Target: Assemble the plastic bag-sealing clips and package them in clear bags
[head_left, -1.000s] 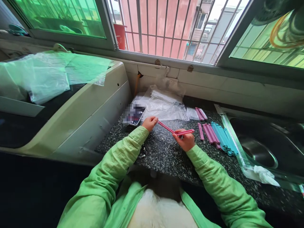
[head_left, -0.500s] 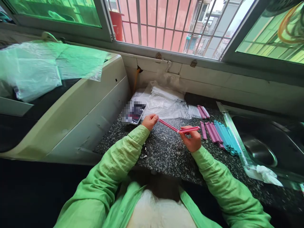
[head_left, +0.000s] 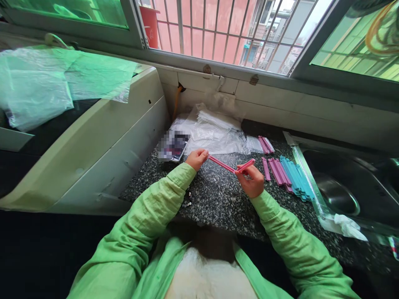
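Above the speckled dark granite counter point(head_left: 215, 199), just short of the body, a long pink hinged clip strip point(head_left: 225, 165) held open in a shallow V. Left hand point(head_left: 197, 159) pinching the far left end between thumb and fingertips; right hand point(head_left: 252, 182) clenched around the other arm near the hinge, its short pink end poking up past the knuckles. Both hands raised off the stone, green sleeves resting near the counter edge. Likely trouble from here: too much bend at the hinge and a snapped or whitened joint; a loose pinch on the left and the thin arm springing free, perhaps skidding toward the phone point(head_left: 175, 146) or off the front edge; a careless sweep of the right elbow and the sorted row scattered. To the right, lying flat and parallel, a bunch of pink strips point(head_left: 277, 172) touching a bunch of blue strips point(head_left: 294, 177), with a few more pink ones in a clear sleeve point(head_left: 264, 145) farther back. Behind the hands, a heap of clear plastic bags point(head_left: 215, 132) against the tiled wall. At far right, a steel sink point(head_left: 346, 195) with a crumpled white wad on its rim. On the left, a cream appliance top point(head_left: 102, 137) draped in thin plastic sheeting point(head_left: 46, 87). Ahead, an open barred window point(head_left: 218, 29) facing pink buildings, green-tinted panes either side.
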The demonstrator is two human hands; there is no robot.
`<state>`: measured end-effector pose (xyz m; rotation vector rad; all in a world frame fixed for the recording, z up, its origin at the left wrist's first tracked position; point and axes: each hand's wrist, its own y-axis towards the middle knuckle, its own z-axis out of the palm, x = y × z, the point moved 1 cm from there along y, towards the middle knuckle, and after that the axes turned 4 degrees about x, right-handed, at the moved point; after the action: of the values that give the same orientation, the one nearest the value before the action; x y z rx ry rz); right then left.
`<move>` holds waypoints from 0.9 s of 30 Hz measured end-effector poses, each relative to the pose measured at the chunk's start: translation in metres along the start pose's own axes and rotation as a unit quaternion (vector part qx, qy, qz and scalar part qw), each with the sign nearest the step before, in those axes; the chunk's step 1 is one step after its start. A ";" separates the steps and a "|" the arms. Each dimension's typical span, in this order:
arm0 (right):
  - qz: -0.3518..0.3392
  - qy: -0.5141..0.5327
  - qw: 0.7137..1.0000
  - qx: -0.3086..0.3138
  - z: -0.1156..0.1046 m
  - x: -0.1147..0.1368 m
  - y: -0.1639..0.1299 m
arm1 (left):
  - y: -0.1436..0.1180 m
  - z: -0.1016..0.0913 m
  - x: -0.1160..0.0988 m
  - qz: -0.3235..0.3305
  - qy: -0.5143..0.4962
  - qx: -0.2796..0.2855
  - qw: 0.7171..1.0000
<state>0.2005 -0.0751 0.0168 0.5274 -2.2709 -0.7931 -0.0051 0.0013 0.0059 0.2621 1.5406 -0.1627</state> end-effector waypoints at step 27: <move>0.004 0.003 0.999 0.053 0.003 -0.001 0.000 | -0.007 0.009 -0.002 0.021 0.037 0.051 0.998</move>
<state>0.1994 -0.0737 0.0143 0.5673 -2.3173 -0.6691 0.0014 -0.0078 0.0079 0.3853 1.6014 -0.2008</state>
